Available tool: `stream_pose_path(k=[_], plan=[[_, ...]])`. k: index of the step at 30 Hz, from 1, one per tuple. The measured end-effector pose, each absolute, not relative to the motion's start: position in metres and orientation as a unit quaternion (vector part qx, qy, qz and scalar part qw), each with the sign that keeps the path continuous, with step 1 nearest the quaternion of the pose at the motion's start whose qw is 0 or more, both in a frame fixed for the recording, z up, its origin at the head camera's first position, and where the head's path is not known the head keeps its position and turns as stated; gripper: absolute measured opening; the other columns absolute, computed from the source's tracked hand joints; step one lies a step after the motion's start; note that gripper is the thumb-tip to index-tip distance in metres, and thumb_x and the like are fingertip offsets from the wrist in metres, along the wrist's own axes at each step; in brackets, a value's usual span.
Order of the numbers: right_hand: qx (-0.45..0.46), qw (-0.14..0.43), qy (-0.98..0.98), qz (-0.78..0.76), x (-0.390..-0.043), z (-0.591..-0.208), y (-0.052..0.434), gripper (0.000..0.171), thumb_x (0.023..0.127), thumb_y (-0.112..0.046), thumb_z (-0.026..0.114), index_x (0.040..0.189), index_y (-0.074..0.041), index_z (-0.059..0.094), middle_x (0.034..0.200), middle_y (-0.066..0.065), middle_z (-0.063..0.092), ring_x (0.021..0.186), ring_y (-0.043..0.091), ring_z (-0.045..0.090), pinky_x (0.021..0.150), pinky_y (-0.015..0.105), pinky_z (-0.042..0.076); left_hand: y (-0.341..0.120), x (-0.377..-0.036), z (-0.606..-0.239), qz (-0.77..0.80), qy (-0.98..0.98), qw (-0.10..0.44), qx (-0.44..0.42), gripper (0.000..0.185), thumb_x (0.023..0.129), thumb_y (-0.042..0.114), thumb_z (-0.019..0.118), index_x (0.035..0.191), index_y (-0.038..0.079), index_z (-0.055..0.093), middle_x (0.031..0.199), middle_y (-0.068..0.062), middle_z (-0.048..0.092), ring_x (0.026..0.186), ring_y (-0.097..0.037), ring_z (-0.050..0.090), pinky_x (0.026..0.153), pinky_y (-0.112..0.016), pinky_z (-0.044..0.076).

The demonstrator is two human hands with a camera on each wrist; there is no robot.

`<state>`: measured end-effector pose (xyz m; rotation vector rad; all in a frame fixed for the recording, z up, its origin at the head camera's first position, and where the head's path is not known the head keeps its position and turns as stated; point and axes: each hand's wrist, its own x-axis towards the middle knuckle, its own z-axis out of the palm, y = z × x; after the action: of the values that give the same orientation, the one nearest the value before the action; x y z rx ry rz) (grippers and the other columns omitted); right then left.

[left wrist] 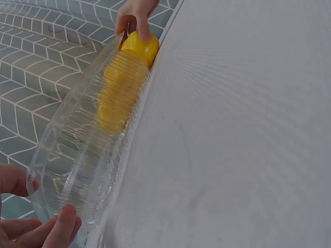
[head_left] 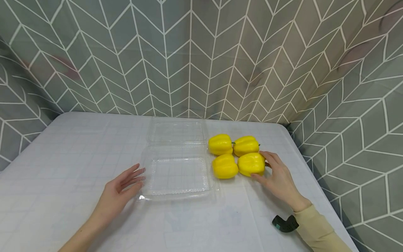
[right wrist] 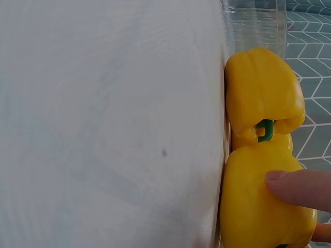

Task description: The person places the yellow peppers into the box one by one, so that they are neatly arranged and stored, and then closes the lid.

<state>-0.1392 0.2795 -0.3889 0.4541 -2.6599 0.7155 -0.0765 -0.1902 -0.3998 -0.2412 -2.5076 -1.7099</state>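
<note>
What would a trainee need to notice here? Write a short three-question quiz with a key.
1. How many yellow peppers lie on the table?
2. True or false: the clear clamshell container stands closed.
3. Which hand touches a pepper: (a) left, (b) right, (c) both?

Key:
1. Four, grouped right of the clamshell container.
2. False; its lid lies open and nothing is inside.
3. (b) The right hand has its grip on the near right pepper; the left hand touches the container's edge.
</note>
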Motion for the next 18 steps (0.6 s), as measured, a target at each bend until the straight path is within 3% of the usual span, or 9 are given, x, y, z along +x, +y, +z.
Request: stream_pose_path(k=[18], plan=[[0.161,0.189,-0.934,0.257,-0.1390,-0.3840,0.2830,0.077,0.071,-0.012,0.091,0.135,0.004,0.052,0.128,0.019,0.054,0.109,0.035,0.060,0.083,0.050,0.057,-0.1908,-0.0770,-0.3999,-0.558,-0.825,0.047,-0.079,0.057,0.098,0.015,0.066,0.150,0.008,0.044,0.138,-0.016,0.061,0.113,0.002,0.064,0.087,-0.011,0.051]])
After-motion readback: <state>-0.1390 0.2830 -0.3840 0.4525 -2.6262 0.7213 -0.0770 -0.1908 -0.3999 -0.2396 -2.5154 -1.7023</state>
